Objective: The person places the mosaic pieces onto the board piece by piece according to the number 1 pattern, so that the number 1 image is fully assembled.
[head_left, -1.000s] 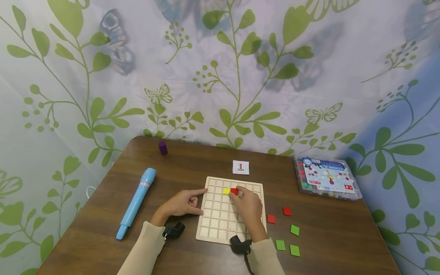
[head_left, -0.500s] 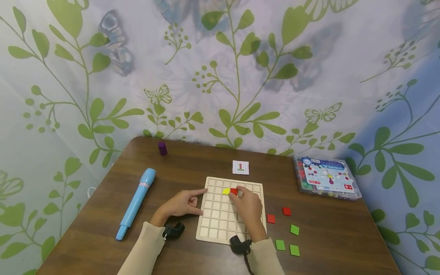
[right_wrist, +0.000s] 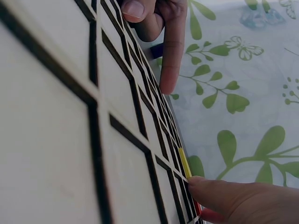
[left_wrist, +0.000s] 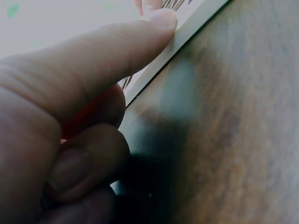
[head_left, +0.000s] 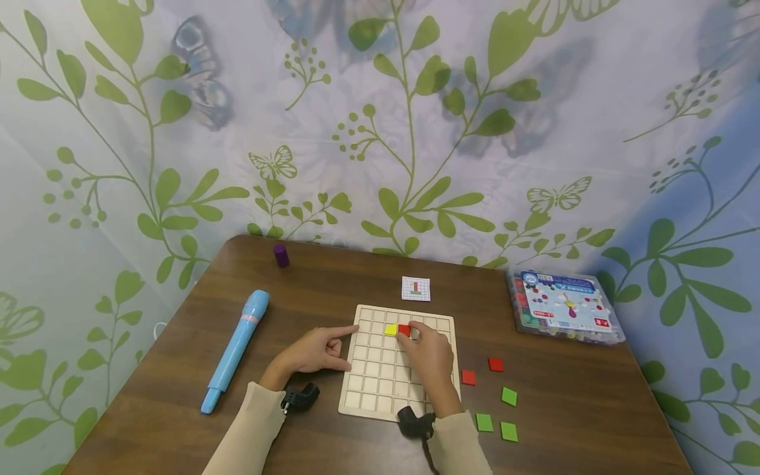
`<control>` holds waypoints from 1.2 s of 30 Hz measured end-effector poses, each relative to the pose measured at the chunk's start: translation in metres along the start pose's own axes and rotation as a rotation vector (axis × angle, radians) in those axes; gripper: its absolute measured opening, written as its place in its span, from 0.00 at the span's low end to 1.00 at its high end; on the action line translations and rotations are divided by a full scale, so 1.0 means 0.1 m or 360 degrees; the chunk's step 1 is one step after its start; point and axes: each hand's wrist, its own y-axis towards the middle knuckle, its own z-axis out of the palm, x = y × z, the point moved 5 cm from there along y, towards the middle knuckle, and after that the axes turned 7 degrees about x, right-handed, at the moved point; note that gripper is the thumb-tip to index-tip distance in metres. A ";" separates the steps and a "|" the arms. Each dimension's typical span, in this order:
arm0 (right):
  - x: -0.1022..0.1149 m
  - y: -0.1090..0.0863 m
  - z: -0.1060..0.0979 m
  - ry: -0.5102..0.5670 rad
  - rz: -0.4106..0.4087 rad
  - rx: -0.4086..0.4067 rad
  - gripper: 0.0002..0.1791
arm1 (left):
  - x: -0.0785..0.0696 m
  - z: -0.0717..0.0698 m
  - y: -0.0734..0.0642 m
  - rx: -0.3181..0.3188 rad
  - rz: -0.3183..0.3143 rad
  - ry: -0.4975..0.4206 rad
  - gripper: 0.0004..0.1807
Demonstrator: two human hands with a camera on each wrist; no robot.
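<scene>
On a gridded board (head_left: 370, 368), the right hand (head_left: 432, 359) pinches a red tile (head_left: 404, 329); the left hand (head_left: 316, 350) (thumb and forefinger spread) touches the rim.

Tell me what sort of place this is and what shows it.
Probably an indoor play or learning corner: a brown table holds a grid board with square coloured tiles on and beside it, and a leaf-and-butterfly backdrop hangs behind.

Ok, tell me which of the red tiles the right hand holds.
The right hand holds the red tile at the grid board, beside the yellow tile; the other two red tiles lie loose on the table.
</scene>
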 end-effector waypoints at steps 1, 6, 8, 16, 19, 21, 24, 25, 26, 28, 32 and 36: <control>0.00 0.00 0.00 0.0009 0.0001 0.0001 0.23 | 0.00 0.00 0.00 0.0000 0.0000 -0.0003 0.46; -0.02 0.00 0.00 0.0051 0.0022 0.0034 0.23 | -0.02 0.00 -0.01 0.0003 -0.0003 -0.0019 0.46; -0.03 0.00 0.00 0.0075 0.0030 0.0054 0.24 | -0.02 0.00 -0.01 0.0005 0.0002 -0.0023 0.46; -0.07 0.00 -0.01 0.0150 0.0024 0.0111 0.23 | 0.00 0.01 0.00 0.0006 0.0005 -0.0008 0.46; -0.08 -0.01 -0.03 0.0181 0.0011 0.0121 0.23 | 0.00 0.01 0.00 0.0007 0.0001 -0.0007 0.46; -0.09 -0.02 -0.06 0.0216 0.0003 0.0112 0.22 | 0.00 0.01 0.00 0.0006 -0.0002 -0.0011 0.46; -0.10 -0.03 -0.13 0.0275 0.0002 0.0076 0.21 | 0.00 0.01 -0.01 0.0005 -0.0007 -0.0014 0.46; -0.10 -0.03 -0.15 0.0290 -0.0005 0.0056 0.20 | 0.00 0.01 -0.01 0.0003 -0.0008 -0.0013 0.46; -0.10 -0.04 -0.18 0.0300 -0.0012 0.0037 0.20 | 0.00 0.01 -0.01 0.0002 -0.0010 -0.0011 0.46; -0.10 -0.05 -0.23 0.0278 -0.0035 0.0003 0.20 | 0.00 0.01 -0.02 0.0001 -0.0014 -0.0006 0.46; -0.11 -0.07 -0.34 0.0229 -0.0084 -0.0055 0.20 | 0.00 0.01 -0.02 -0.0002 -0.0025 0.0000 0.45; -0.14 -0.07 -0.44 0.0237 -0.0100 -0.0093 0.19 | 0.00 0.01 -0.01 -0.0004 -0.0024 0.0010 0.46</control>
